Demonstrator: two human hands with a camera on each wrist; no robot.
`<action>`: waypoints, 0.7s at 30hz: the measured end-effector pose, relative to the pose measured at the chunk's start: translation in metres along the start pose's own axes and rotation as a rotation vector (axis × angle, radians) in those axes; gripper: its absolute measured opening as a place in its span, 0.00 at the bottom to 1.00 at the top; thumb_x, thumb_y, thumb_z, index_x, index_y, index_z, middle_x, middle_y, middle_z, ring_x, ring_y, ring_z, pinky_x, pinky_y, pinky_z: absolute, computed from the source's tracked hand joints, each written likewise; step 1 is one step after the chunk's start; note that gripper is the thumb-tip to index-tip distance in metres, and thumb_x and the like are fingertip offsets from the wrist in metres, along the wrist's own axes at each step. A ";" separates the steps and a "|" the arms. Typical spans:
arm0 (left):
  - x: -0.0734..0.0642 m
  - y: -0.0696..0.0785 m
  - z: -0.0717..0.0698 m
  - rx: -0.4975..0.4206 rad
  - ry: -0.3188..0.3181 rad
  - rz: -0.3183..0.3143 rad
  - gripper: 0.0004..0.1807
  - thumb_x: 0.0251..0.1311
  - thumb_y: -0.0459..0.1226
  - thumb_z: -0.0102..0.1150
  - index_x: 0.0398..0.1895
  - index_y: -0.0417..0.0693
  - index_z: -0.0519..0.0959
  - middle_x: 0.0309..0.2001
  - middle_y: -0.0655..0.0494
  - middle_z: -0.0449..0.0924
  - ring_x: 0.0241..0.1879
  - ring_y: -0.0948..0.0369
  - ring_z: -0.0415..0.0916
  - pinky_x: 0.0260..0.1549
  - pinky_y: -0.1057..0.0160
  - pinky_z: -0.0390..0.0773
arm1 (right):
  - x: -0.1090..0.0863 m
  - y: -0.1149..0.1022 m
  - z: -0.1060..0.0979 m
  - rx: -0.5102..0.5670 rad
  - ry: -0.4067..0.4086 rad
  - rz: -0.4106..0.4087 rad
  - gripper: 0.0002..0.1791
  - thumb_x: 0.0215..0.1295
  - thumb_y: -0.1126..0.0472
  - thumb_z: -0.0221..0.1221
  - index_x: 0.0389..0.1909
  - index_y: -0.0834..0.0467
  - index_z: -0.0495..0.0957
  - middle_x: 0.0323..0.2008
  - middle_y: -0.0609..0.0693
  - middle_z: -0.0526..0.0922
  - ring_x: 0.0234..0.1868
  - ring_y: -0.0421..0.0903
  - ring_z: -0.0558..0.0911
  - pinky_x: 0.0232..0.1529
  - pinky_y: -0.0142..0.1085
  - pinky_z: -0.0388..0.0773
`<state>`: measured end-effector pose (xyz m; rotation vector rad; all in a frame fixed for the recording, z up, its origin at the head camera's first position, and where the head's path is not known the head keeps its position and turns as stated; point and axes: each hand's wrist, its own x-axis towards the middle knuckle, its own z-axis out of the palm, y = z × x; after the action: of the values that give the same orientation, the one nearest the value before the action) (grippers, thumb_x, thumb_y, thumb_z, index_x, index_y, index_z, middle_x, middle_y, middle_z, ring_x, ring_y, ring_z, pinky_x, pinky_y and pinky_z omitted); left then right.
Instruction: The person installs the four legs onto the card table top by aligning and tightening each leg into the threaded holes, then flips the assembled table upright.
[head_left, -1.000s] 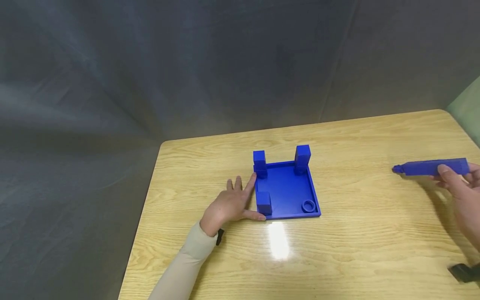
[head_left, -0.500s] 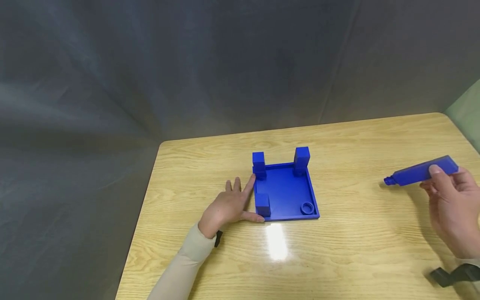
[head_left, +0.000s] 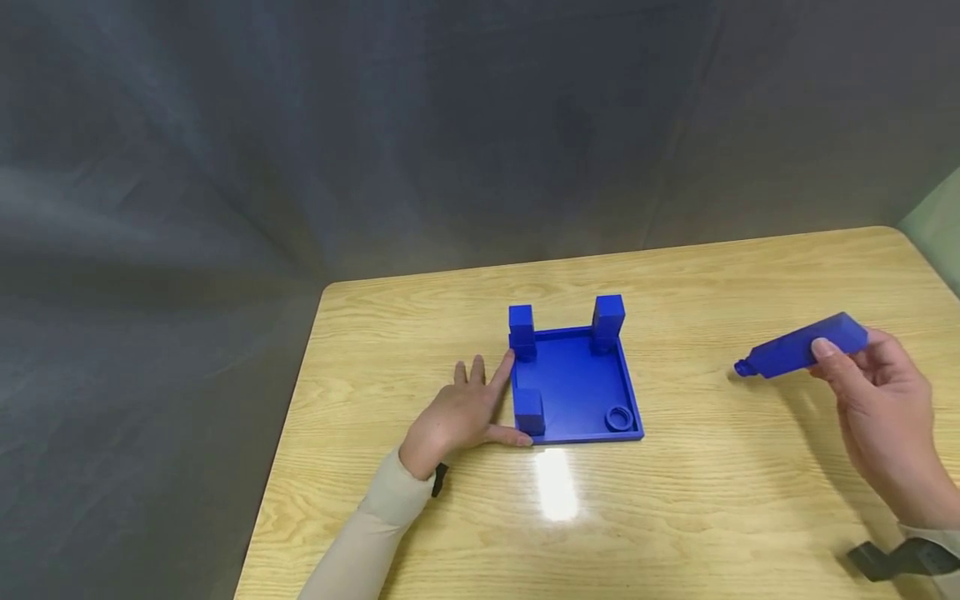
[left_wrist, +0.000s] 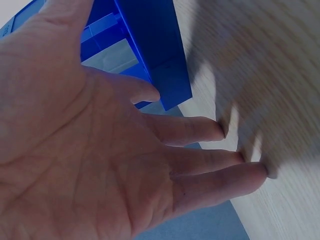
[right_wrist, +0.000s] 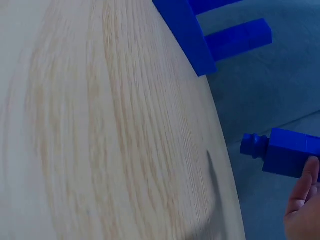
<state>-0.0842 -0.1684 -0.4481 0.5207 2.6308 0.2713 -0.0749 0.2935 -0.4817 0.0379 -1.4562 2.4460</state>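
A square blue tray-like base [head_left: 577,383] lies on the table, with blue square posts standing at three corners: back left [head_left: 521,329], back right [head_left: 607,321] and front left [head_left: 529,412]. At its front right corner is a round ring-shaped socket [head_left: 618,418]. My left hand [head_left: 457,421] rests with spread, straight fingers against the base's left side, the thumb at the front edge. Off to the right, above the table, my right hand [head_left: 881,408] pinches a blue square leg [head_left: 802,346] between thumb and fingers. The leg's threaded round end [right_wrist: 254,145] points left, toward the base.
The light wooden table [head_left: 697,500] carries the base near its middle. Behind and to the left hangs a dark grey curtain [head_left: 480,133]. A pale green surface [head_left: 933,225] shows at the far right.
My right hand has moved left with the leg, closer to the base, and the leg has tilted so its threaded end points lower. My left hand has stayed at the base.
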 end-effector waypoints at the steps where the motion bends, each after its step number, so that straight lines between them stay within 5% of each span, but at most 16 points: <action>1: 0.000 0.000 0.000 -0.002 0.000 0.000 0.71 0.59 0.72 0.70 0.92 0.54 0.40 0.81 0.21 0.50 0.76 0.21 0.53 0.60 0.36 0.80 | -0.001 0.000 0.001 -0.002 -0.005 0.002 0.16 0.77 0.83 0.53 0.59 0.73 0.79 0.46 0.57 0.85 0.40 0.44 0.88 0.46 0.29 0.84; 13: 0.000 0.000 -0.002 0.001 -0.004 0.002 0.71 0.59 0.72 0.69 0.92 0.54 0.39 0.81 0.22 0.50 0.77 0.21 0.52 0.59 0.36 0.80 | -0.016 0.004 0.024 -0.067 -0.073 0.065 0.20 0.76 0.84 0.55 0.62 0.71 0.82 0.46 0.54 0.89 0.42 0.42 0.88 0.46 0.27 0.83; 21: -0.001 0.000 -0.002 -0.017 -0.013 -0.003 0.70 0.60 0.71 0.70 0.92 0.54 0.39 0.82 0.22 0.49 0.77 0.21 0.51 0.61 0.35 0.79 | -0.028 0.003 0.035 -0.290 -0.155 0.086 0.19 0.77 0.80 0.58 0.61 0.63 0.85 0.42 0.49 0.90 0.39 0.37 0.86 0.45 0.24 0.82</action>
<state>-0.0844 -0.1687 -0.4461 0.5107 2.6138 0.2883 -0.0536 0.2548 -0.4721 0.1064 -1.9038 2.3149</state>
